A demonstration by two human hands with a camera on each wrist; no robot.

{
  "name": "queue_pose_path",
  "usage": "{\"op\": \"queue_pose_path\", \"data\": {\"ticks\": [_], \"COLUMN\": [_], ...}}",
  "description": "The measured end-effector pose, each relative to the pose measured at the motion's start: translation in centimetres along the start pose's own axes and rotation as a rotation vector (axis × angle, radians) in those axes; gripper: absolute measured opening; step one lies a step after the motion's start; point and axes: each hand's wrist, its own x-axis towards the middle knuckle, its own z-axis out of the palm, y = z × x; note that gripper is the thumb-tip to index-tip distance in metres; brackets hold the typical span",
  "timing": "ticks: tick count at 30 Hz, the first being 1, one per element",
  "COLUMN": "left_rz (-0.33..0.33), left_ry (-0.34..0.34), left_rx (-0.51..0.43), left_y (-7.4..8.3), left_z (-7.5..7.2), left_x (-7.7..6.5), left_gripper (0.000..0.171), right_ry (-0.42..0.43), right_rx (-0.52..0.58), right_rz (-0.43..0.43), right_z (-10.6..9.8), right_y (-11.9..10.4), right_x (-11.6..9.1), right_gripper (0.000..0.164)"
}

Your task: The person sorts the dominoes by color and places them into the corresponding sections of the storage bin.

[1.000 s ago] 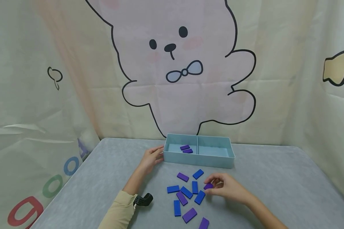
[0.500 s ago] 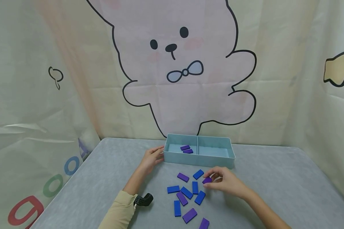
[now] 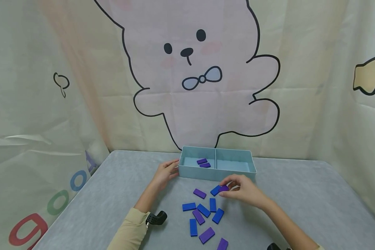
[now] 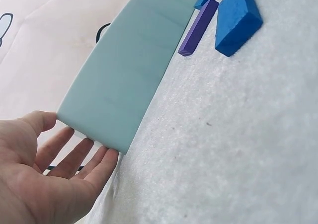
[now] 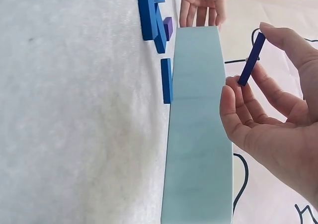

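Note:
A light blue two-part box (image 3: 234, 175) stands at the back of the table, with two purple blocks (image 3: 205, 165) in its left compartment. My left hand (image 3: 165, 174) touches the box's left end; in the left wrist view its fingertips (image 4: 112, 154) rest along that end, fingers fairly straight. Between thumb and fingers my right hand (image 3: 245, 189) pinches a purple block (image 5: 252, 59), raised in front of the box's right half. In the head view this block overlaps a blue block (image 3: 215, 190) on the table.
Several blue blocks (image 3: 193, 227) and purple blocks (image 3: 207, 235) lie scattered on the grey table (image 3: 315, 205) in front of the box. Behind the table hangs a curtain (image 3: 300, 121) with a cartoon bear on it.
My right hand has lifted the purple block and carried it toward the box, up and slightly left in the head view. The left hand has stayed at the box's end.

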Motion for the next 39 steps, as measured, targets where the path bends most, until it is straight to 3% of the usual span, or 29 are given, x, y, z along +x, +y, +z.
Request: {"op": "queue_pose_path", "data": {"ticks": [25, 39], "left_rz": [0.009, -0.013], "left_ry": [0.003, 0.026], "left_rx": [-0.009, -0.012], "left_y": [-0.2, -0.1], "left_z": [0.1, 0.2], "left_x": [0.2, 0.2], "left_gripper": [0.045, 0.044], "right_ry": [0.066, 0.099], "right_rx": [-0.063, -0.102], "right_rz": [-0.005, 0.040], "right_z": [-1.2, -1.8], "right_y": [-1.5, -2.4], "right_x": [2.7, 5.1], "right_gripper": [0.032, 0.033]}}
